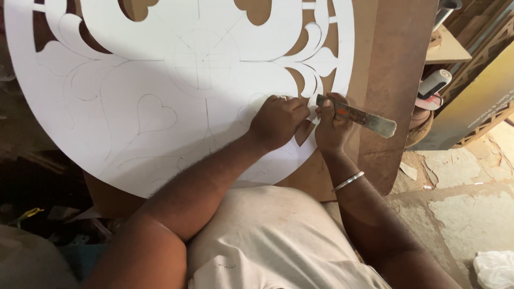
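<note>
A large round white sheet (pixel 160 80) with pencilled floral lines and several cut-out openings lies on a brown board (pixel 385 69). My right hand (pixel 333 126) grips a long cutting tool (pixel 364 118) with an orange and grey metal handle; its tip meets the sheet near the right rim, by a cut-out notch. My left hand (pixel 278 122) rests fingers-down on the sheet just left of the tool, with a ring on one finger. A metal bangle (pixel 348 181) circles my right wrist.
To the right of the board stand wooden panels and a cylindrical tool (pixel 433 84) on a shelf. A worn stone floor (pixel 460 187) lies lower right, with a white bag (pixel 495 267) at the corner. Dark clutter fills the lower left.
</note>
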